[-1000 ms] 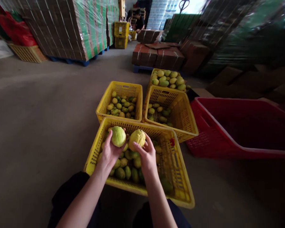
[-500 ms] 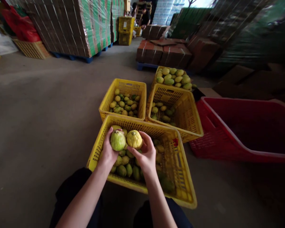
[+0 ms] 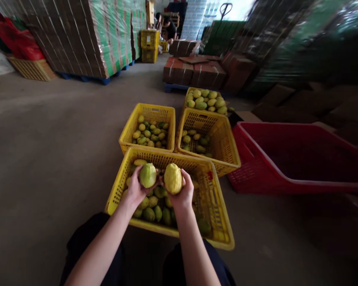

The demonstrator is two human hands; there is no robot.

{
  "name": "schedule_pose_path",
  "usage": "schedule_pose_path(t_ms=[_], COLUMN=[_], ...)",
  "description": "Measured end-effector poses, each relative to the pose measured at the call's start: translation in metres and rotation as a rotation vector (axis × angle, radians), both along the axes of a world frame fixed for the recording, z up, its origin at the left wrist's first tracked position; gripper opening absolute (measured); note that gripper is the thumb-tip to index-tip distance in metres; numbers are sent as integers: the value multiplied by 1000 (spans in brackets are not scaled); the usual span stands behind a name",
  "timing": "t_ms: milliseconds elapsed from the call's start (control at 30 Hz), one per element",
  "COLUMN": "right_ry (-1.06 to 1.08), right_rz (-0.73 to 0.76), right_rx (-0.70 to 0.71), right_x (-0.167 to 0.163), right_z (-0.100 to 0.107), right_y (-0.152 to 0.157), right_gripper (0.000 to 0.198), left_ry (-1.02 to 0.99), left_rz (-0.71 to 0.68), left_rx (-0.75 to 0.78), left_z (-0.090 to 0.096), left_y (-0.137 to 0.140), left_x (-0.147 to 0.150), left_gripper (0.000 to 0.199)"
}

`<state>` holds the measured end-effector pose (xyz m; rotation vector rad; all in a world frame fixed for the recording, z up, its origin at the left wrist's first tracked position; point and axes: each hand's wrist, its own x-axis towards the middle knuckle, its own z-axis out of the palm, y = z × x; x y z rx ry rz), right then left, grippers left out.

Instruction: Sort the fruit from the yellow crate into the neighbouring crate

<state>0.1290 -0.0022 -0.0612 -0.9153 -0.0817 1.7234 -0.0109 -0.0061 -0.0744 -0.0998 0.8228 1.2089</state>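
My left hand (image 3: 137,186) is closed around a green-yellow lemon (image 3: 148,175) with a ribbed skin. In my right hand (image 3: 183,188) sits a yellow, bumpy lemon (image 3: 173,178), its long side turned up toward me. The two fruits are held side by side, a small gap between them, over a yellow plastic crate (image 3: 225,222) in front of my knees. Green and yellow lemons (image 3: 149,214) lie in that crate, mostly toward its left and middle; my hands and forearms hide some of them.
Beyond stand a yellow crate (image 3: 123,133) with lemons, another yellow crate (image 3: 223,137) holding fewer, and a fuller crate (image 3: 209,101) behind. A big red bin (image 3: 244,167) is on the right. Wrapped carton stacks (image 3: 113,35) and people (image 3: 170,29) are farther back.
My right hand has turned the yellow lemon from stem-end view to its side, and the green-yellow one has rotated a little. The whole view has shifted, so crates sit farther left.
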Motion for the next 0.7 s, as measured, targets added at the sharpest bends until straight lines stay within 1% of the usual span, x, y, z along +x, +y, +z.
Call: schedule_pose_path(t_ms=[67,133,200,233,267,333,367,400,433,467,500,533,567,600,633,667,700], right_ry=[23,39,35,23,2,-56,-82,-100,-108,-107,-99,-90,-85,-84,-82,-76,-64], right_rz=[-19,-21,-11,2,24,81,104,116,112,96,75,58,49,43,39,37,34], right_rx=[-56,-82,-68,-44,-11,65,93,103,93,68,38,16,5,3,-3,-21,-53], right_x=[5,10,14,15,16,17,18,19,20,21,23,25,27,29,30,31,31], right_z=[2,2,1,0,-1,-2,-3,-2,-2,-1,1,3,6,9,13,17,20], right_y=[1,3,3,2,1,-3,-6,-9,-13,-16,-20,-24,-27,-31,-35,-39,-42], right_gripper=[26,26,27,28,30,34,35,35,35,35,35,34,35,34,33,32,30], left_ry=[80,123,145,180,235,379,420,438,455,475,502,571,680,825,974,1149,1313], left_rz=[-117,-287,-444,-496,-522,-486,-456,-394,-326,-288,-256,-236,-267,-349,-497,-703,-929], left_rx=[-96,-197,-274,-311,-343,-335,-298,-200,-102,-56,-6,77,141,217,315,422,581], left_z=[-8,-20,-31,-34,-34,-24,-15,-4,6,14,19,20,15,6,-7,-23,-41], left_y=[-6,-13,-16,-13,-7,19,38,58,78,97,112,122,127,127,122,112,99], left_x=[0,0,-1,-2,-3,-7,-10,-13,-15,-17,-19,-21,-23,-25,-28,-32,-38], left_gripper=[31,29,29,29,29,28,29,33,36,43,50,53,52,50,47,47,47])
